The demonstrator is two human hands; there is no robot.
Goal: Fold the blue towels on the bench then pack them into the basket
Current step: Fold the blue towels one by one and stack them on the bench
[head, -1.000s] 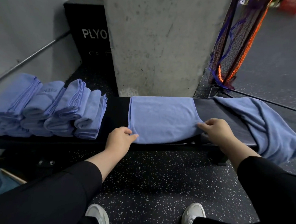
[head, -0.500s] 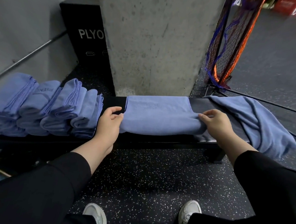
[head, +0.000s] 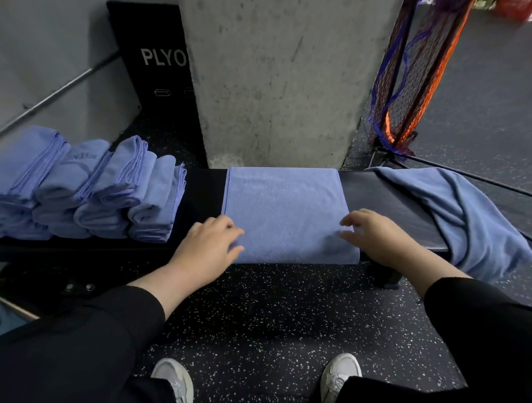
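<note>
Where half a second ago the towel (head: 286, 212) was bunched in a roll under gripping fingers, it now lies flat across the bench (head: 392, 206), near edge hanging over the front. Both hands have let go: the left hand (head: 207, 247) rests spread on the near left corner, the right hand (head: 378, 236) relaxed at the near right edge. Bare bench separates it from the folded stack (head: 81, 190) and the loose towel (head: 463, 216).
</note>
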